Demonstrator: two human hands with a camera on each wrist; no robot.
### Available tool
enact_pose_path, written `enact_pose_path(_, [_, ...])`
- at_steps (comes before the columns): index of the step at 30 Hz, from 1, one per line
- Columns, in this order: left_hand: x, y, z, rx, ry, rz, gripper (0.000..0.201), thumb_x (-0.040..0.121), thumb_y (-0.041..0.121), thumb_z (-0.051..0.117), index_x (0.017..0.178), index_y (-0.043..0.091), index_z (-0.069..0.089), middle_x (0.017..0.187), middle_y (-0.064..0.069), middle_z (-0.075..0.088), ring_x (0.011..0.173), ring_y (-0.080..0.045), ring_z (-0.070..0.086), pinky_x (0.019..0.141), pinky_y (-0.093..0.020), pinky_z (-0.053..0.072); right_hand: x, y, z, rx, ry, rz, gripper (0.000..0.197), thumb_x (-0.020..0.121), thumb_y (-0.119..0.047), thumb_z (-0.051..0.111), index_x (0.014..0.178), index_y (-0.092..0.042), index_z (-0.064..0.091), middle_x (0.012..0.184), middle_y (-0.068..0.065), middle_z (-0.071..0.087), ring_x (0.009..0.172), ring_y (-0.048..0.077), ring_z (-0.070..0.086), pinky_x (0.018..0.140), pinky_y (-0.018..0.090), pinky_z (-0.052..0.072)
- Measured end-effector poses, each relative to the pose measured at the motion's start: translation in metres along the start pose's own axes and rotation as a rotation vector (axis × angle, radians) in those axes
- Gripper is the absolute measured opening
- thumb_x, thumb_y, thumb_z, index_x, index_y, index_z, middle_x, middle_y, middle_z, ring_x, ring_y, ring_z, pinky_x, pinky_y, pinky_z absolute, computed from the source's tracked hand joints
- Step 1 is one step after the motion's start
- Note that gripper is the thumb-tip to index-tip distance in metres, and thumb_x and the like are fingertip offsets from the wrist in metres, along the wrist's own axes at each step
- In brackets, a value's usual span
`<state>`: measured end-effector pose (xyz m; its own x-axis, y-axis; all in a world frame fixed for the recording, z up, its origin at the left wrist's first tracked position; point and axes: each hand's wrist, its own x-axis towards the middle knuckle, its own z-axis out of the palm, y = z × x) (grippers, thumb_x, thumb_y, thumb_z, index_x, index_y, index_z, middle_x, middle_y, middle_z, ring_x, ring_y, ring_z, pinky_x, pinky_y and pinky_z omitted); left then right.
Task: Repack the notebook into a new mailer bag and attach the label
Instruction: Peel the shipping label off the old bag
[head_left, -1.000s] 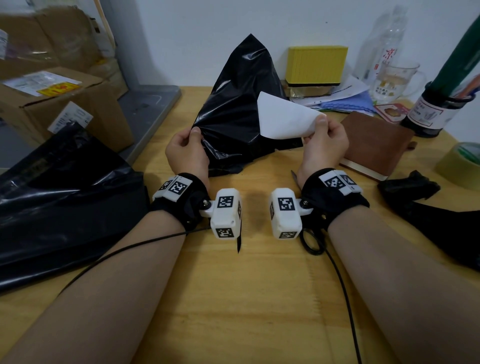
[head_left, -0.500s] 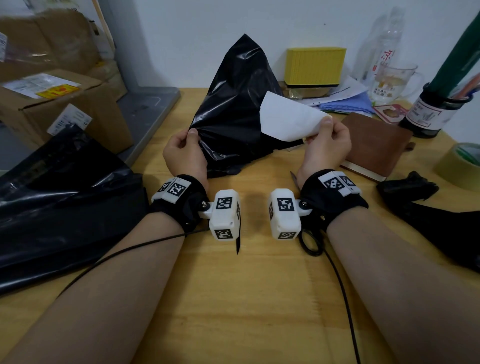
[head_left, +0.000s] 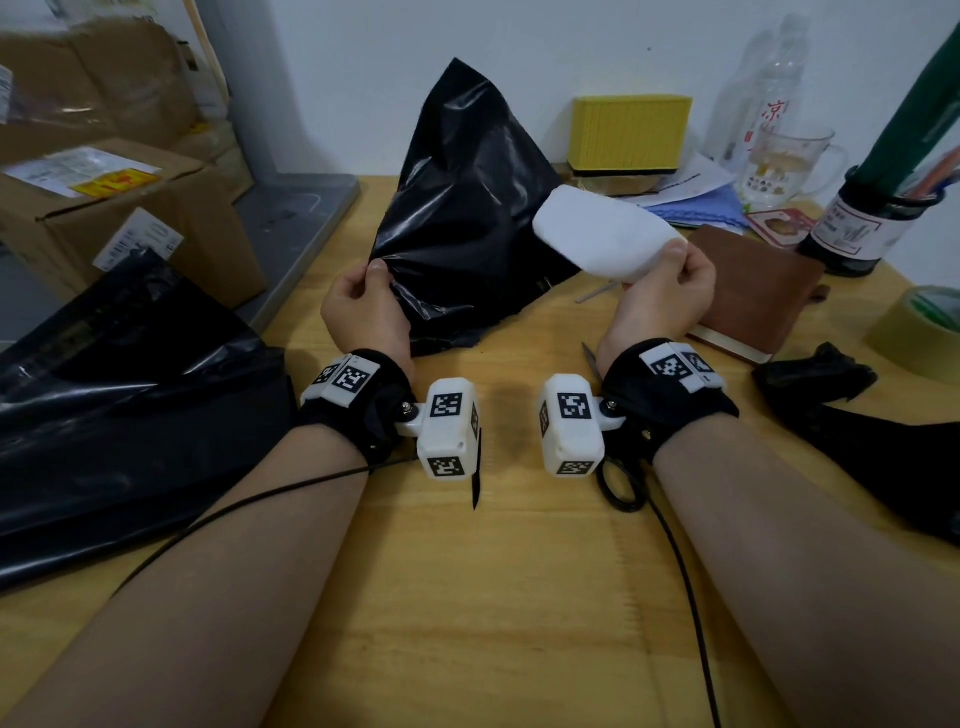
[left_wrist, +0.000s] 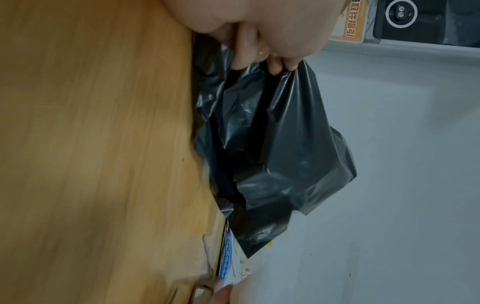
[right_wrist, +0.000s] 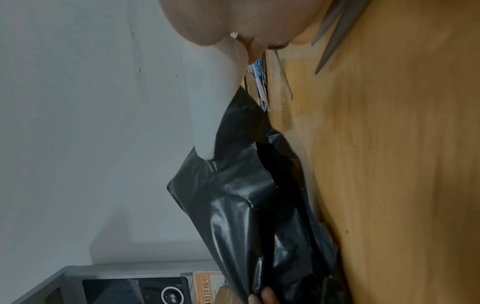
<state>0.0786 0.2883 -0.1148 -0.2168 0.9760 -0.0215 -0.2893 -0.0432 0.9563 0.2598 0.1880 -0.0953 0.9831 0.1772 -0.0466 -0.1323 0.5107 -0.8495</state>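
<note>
A crumpled black mailer bag (head_left: 467, 208) stands up off the wooden table (head_left: 493, 597) at the centre back. My left hand (head_left: 363, 306) grips its left edge (left_wrist: 272, 154) between thumb and curled fingers. My right hand (head_left: 660, 296) pinches a white label (head_left: 597, 234) whose far end still sticks to the bag (right_wrist: 246, 205); the label (right_wrist: 207, 92) bows between them. The brown notebook (head_left: 753, 291) lies flat on the table just right of my right hand, outside any bag.
Flat black mailer bags (head_left: 130, 405) lie at the left, a torn black piece (head_left: 857, 415) at the right. Scissors (head_left: 623, 483) rest under my right wrist. Cardboard boxes (head_left: 104, 208), a yellow box (head_left: 631, 132), a glass mug (head_left: 784, 166), a dark jar (head_left: 872, 223) and a tape roll (head_left: 919, 332) ring the table.
My right hand has pulled the label further right and down, so more of it is off the bag and it curls. The left hand has stayed in place, still gripping the bag.
</note>
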Motion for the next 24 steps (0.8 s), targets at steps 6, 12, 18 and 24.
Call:
enact_pose_path(6, [-0.002,0.002,-0.001,-0.032,-0.027,-0.013,0.013,0.089,0.022,0.067,0.101,0.027,0.071,0.093,-0.004,0.071,0.069,-0.013,0.059,0.061,-0.027,0.051,0.000,-0.002,0.002,0.069,0.000,0.001,0.009,0.103,-0.020,0.053,0.105,-0.015,0.060,0.098,0.003,0.067,0.082,0.013,0.066,0.079,0.037,0.061])
enact_pose_path(12, [-0.016,0.034,0.000,-0.052,-0.071,-0.022,0.010,0.092,0.024,0.066,0.099,0.018,0.067,0.071,0.002,0.054,0.046,-0.009,0.041,0.039,-0.020,0.034,-0.009,-0.026,0.005,0.019,-0.203,0.014,0.006,0.093,-0.025,0.064,0.093,-0.020,0.069,0.106,0.009,0.071,0.103,0.029,0.070,0.088,0.060,0.057])
enact_pose_path(18, [-0.044,0.093,-0.008,0.059,-0.366,-0.035,0.014,0.097,0.022,0.057,0.088,0.016,0.066,0.066,0.004,0.054,0.043,-0.008,0.033,0.037,-0.021,0.023,-0.039,-0.081,-0.003,0.025,-0.390,0.142,0.006,0.101,-0.016,0.060,0.098,-0.014,0.065,0.100,0.007,0.066,0.102,0.031,0.068,0.071,0.039,0.062])
enact_pose_path(24, [-0.109,0.129,-0.032,0.373,-0.698,-0.139,0.023,0.097,0.036,0.056,0.096,0.020,0.072,0.080,0.007,0.073,0.052,-0.009,0.050,0.043,-0.018,0.029,-0.085,-0.118,-0.027,-0.318,-0.592,-0.054,0.006,0.094,-0.024,0.067,0.089,-0.021,0.070,0.102,0.004,0.071,0.100,0.024,0.069,0.082,0.041,0.060])
